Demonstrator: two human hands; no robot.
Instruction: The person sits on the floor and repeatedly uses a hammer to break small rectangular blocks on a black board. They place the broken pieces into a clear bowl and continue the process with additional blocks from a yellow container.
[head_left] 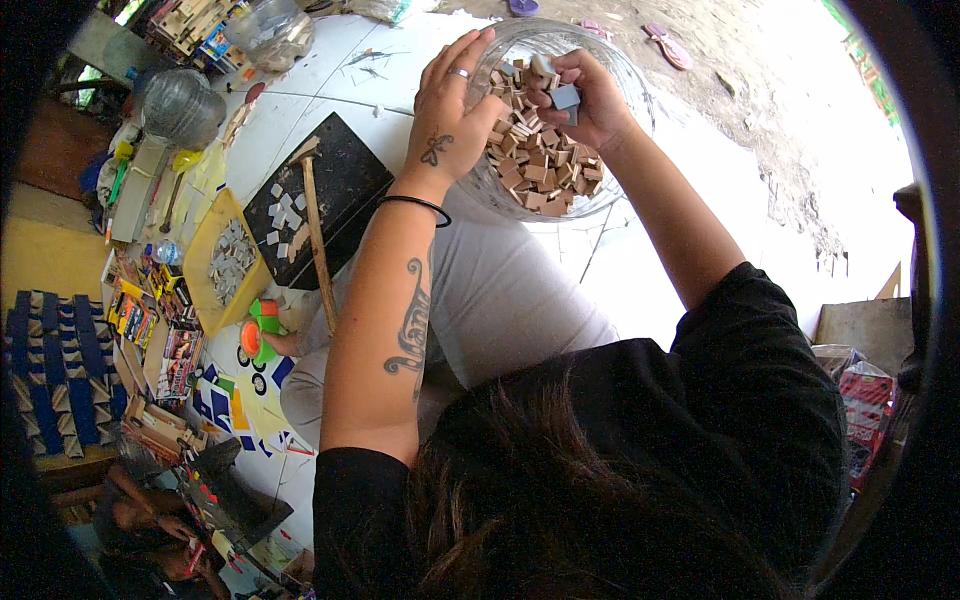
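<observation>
A clear round plastic tub (600,206) stands in front of me, with many small brown wooden blocks (545,168) inside. My left hand (450,118) lies over the tub's left rim, fingers stretched out and thumb apart. Above the blocks, my right hand (598,105) is closed on small blocks with grey faces (565,97); how many it holds is partly hidden by the fingers. To the left, a hammer (314,200) with a wooden handle lies across a black slab (350,170). Loose grey pieces (285,214) are scattered on that slab.
A yellow tray (257,265) of grey pieces sits left of the slab. Green and orange tape rolls (262,330) lie near my leg. Clear plastic containers (183,108) stand at the far left. Another person (150,510) works at the lower left. Sandals (668,46) lie beyond the tub.
</observation>
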